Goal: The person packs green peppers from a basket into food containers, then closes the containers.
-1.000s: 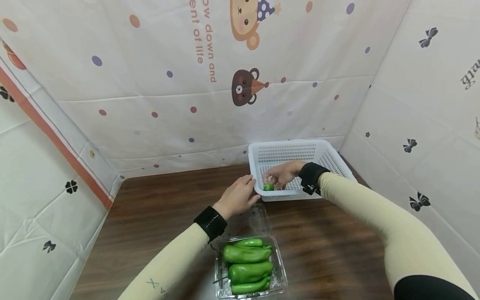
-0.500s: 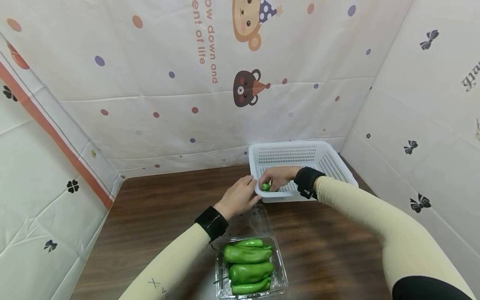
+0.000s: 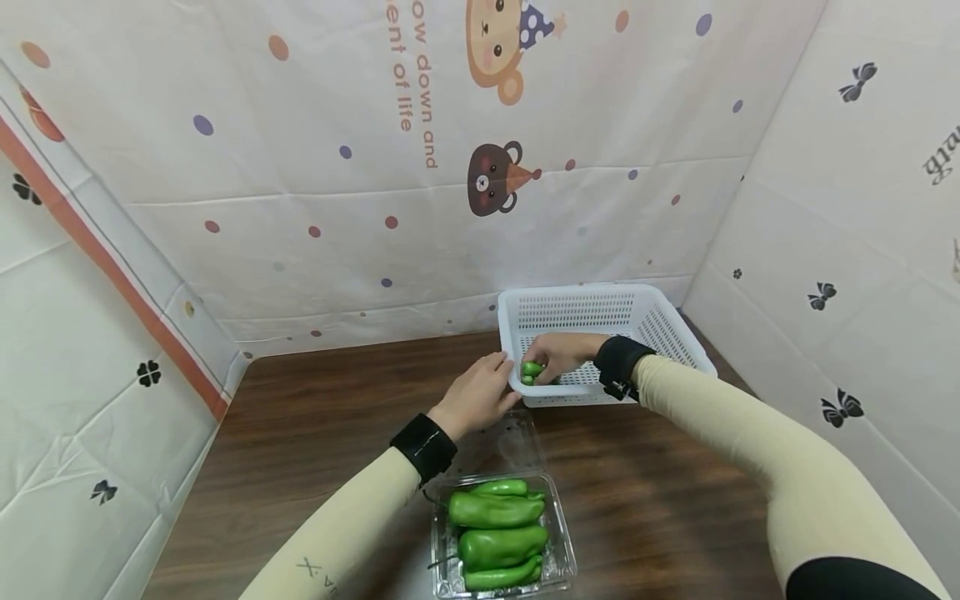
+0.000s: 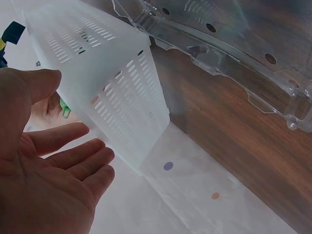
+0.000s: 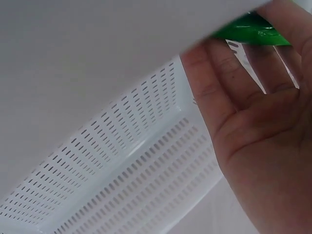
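Observation:
My right hand reaches into the near left corner of a white slotted basket and holds a small green pepper in its curled fingers. In the right wrist view the green pepper sits at the fingertips of my right hand, above the basket's floor. With straight fingers, my left hand rests against the outside of that same corner. Seen from the left wrist, my left hand is open beside the basket's wall.
A clear plastic clamshell with several green peppers lies on the brown wooden table, near the front. Its open lid lies between it and the basket. Patterned cloth walls close in the back and both sides.
My right hand has shifted a little left inside the basket, and more of the pepper shows now. My left hand has stayed at the basket's corner.

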Tool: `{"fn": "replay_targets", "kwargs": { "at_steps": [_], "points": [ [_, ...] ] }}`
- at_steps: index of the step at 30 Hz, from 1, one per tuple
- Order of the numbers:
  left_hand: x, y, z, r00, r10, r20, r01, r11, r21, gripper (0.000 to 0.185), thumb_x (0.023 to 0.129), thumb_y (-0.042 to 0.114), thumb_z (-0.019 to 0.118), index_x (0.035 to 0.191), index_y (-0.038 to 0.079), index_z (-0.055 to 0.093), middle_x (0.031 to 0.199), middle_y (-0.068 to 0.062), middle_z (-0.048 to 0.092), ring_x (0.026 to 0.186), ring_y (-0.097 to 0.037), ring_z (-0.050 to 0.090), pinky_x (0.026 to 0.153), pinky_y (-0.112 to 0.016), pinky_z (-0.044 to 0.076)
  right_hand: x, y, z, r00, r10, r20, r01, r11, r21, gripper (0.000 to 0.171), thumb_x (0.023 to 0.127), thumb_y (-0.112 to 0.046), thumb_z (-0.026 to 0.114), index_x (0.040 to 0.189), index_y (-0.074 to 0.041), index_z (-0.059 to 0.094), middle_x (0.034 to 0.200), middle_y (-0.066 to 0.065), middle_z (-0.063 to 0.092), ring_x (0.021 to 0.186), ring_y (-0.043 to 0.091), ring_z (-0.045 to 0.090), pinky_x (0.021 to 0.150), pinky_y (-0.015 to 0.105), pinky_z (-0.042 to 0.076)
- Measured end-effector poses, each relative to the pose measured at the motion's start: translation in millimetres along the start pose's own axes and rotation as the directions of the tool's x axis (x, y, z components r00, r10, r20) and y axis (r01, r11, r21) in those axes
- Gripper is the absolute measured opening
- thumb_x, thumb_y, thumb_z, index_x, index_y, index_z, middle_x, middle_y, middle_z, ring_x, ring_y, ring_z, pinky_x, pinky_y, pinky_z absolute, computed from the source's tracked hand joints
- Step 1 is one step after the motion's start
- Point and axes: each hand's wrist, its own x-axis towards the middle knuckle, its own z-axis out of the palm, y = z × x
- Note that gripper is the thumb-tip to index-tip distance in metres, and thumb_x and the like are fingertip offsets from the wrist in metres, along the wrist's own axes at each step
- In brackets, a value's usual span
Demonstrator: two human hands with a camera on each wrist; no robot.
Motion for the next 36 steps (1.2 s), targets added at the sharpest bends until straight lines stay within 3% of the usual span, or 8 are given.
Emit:
{"fn": "replay_targets", "kwargs": {
  "at_steps": [5,12,18,26,30,36],
  "points": [
    [-2.4,-1.4,-3.3,1.0,-0.011,-0.005,0.011,0.999,-0.034,0.049,0.101,0.027,0.069,0.135,-0.007,0.06,0.144,-0.024,0.056,0.137,-0.034,0.052,0.114,-0.043,0.044,-5.6,4.3,-1.2,0.999,0.054,-0.009,-0.053,0.996,0.066,0.008,0.096,-0.007,0.071,0.099,-0.013,0.072,0.089,-0.003,0.069,0.08,0.01,0.068,0.068,0.028,0.06],
    [-7.5,-8.5,-8.1,0.999,-0.047,0.003,0.047,0.997,-0.064,0.056,0.103,0.03,0.066,0.144,-0.006,0.053,0.148,-0.025,0.052,0.142,-0.036,0.046,0.118,-0.044,0.04,-20.5,1.4,-10.7,0.997,0.082,-0.012,-0.079,0.98,0.181,0.009,0.1,-0.003,0.064,0.108,-0.001,0.067,0.103,0.02,0.069,0.091,0.03,0.073,0.076,0.04,0.062],
    [-18.1,-14.1,-12.8,0.999,-0.053,-0.008,0.052,0.995,-0.088,0.058,0.103,0.03,0.065,0.145,-0.007,0.051,0.151,-0.025,0.048,0.143,-0.037,0.044,0.119,-0.045,0.038,-33.9,-6.5,-17.5,0.993,0.107,-0.043,-0.097,0.977,0.192,0.009,0.104,-0.008,0.061,0.109,-0.001,0.064,0.103,0.023,0.068,0.092,0.035,0.071,0.077,0.04,0.061],
    [-34.7,-11.4,-26.3,0.997,-0.027,-0.07,0.018,0.992,-0.126,0.058,0.103,0.028,0.064,0.148,-0.005,0.049,0.155,-0.023,0.045,0.146,-0.035,0.041,0.119,-0.044,0.038,-47.4,-25.5,-20.0,0.984,0.096,-0.151,-0.087,0.994,0.065,0.007,0.102,-0.011,0.064,0.105,-0.005,0.063,0.096,0.015,0.069,0.086,0.027,0.07,0.077,0.042,0.059],
    [-47.3,-6.2,-33.7,0.994,-0.015,-0.11,-0.001,0.99,-0.141,0.059,0.103,0.029,0.065,0.15,-0.002,0.047,0.156,-0.021,0.044,0.147,-0.034,0.04,0.119,-0.043,0.037,-54.4,-36.2,-18.6,0.978,0.08,-0.192,-0.078,0.997,0.018,0.007,0.103,-0.015,0.064,0.105,-0.008,0.063,0.097,0.016,0.068,0.085,0.029,0.07,0.076,0.038,0.059],
    [-71.9,-0.2,-41.6,0.972,0.061,-0.226,-0.095,0.986,-0.139,0.059,0.1,0.024,0.07,0.148,-0.003,0.05,0.154,-0.022,0.047,0.144,-0.035,0.043,0.119,-0.045,0.037,-63.9,-57.7,-14.9,0.962,-0.005,-0.272,-0.018,0.996,-0.082,0.005,0.102,-0.019,0.066,0.101,-0.016,0.062,0.086,0.0,0.062,0.072,0.017,0.061,0.066,0.03,0.054]
  ]
}}
